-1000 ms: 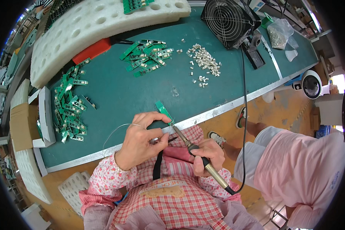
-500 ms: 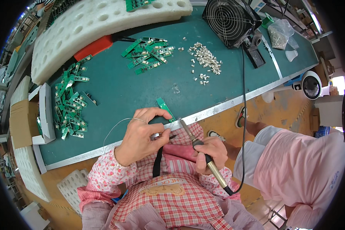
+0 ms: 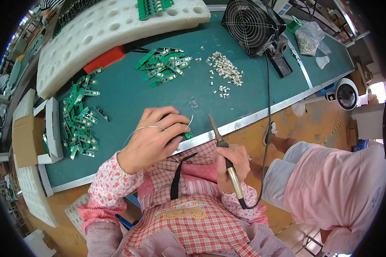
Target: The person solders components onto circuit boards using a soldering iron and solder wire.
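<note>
Gripped in my right hand [image 3: 238, 160] is a soldering iron [image 3: 233, 179], its metal tip pointing up and away over the table's near edge. My left hand [image 3: 154, 135] is spread palm down at that edge, fingers bent. A thin solder wire [image 3: 137, 129] runs across this hand and between its fingers, its free end sticking up beyond the fingertips. Under those fingers lies a small green circuit board [image 3: 188, 135], mostly hidden. The iron's tip stands apart from board and wire.
Green boards form a pile [image 3: 79, 115] at left and another [image 3: 165, 66] farther back. Small white connectors [image 3: 225, 70] lie right of centre. A black fan [image 3: 253, 25] and iron stand [image 3: 281, 62] are behind. White foam [image 3: 94, 40] borders the far left. A person [image 3: 330, 184] is at right.
My left hand has moved forward over the board, its fingers spreading from a pinch and covering most of it. The iron has tilted more upright, its tip moving farther over the table.
</note>
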Action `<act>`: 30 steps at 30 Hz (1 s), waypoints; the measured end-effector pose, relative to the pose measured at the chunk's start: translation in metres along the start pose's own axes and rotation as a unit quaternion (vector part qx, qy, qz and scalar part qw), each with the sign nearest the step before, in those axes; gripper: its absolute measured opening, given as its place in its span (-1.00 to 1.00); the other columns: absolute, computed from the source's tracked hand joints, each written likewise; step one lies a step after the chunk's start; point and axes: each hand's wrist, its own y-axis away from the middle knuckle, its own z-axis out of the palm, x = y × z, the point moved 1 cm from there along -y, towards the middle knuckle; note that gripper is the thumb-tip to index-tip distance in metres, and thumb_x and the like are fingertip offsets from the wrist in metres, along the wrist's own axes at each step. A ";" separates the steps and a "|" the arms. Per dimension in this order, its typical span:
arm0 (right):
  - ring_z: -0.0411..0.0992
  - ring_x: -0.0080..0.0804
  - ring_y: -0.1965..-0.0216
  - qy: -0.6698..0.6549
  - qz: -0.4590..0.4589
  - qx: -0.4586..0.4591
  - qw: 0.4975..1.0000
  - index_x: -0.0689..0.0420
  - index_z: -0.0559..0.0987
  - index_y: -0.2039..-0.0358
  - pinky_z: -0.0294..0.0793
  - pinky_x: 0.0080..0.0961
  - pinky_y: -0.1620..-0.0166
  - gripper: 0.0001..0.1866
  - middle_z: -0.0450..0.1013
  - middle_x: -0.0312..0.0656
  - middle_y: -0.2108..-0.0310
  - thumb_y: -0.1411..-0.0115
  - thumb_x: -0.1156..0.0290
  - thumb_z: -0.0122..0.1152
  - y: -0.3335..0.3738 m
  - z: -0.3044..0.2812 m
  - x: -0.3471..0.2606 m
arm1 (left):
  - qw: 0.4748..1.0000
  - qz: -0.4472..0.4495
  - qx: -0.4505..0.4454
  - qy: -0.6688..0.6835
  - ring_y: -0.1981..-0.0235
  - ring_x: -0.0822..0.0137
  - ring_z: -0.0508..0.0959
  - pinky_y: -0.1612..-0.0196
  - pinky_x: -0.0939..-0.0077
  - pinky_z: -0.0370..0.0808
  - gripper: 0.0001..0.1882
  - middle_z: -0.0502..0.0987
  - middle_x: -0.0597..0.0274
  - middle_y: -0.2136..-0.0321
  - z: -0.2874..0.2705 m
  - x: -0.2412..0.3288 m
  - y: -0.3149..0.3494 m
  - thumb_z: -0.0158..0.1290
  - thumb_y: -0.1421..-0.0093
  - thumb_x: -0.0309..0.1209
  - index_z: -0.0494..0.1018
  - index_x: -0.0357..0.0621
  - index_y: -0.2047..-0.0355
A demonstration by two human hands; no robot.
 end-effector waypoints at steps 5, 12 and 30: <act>0.45 -0.24 0.25 0.090 -0.005 -0.006 0.996 0.08 0.60 0.11 0.38 -0.22 -0.03 -0.58 0.49 -0.23 0.37 0.04 0.55 0.45 -0.017 0.019 -0.003 | 0.999 0.034 -0.011 0.002 0.09 0.27 0.50 0.04 0.33 0.34 -0.78 0.60 0.47 0.21 0.007 -0.011 -0.004 0.29 0.02 -0.46 0.63 -0.03 0.30; 0.46 -0.36 0.24 0.125 -0.012 0.005 0.992 0.04 0.58 0.10 0.29 -0.20 -0.15 -0.55 0.49 -0.31 0.34 0.05 0.56 0.48 -0.016 0.036 0.010 | 0.998 0.014 -0.060 0.017 0.35 0.23 0.50 0.23 0.37 0.38 -0.86 0.60 0.40 0.32 0.003 -0.008 -0.011 0.25 -0.05 -0.46 0.64 -0.07 0.33; 0.43 -0.32 0.31 0.095 -0.079 0.039 0.992 0.05 0.54 0.12 0.45 -0.17 -0.01 -0.54 0.42 -0.30 0.41 0.06 0.60 0.47 -0.018 0.043 -0.002 | 0.992 -0.089 0.029 0.087 0.49 0.25 0.52 0.32 0.38 0.29 -0.82 0.59 0.31 0.42 -0.002 0.011 0.008 0.30 -0.05 -0.36 0.55 -0.02 0.34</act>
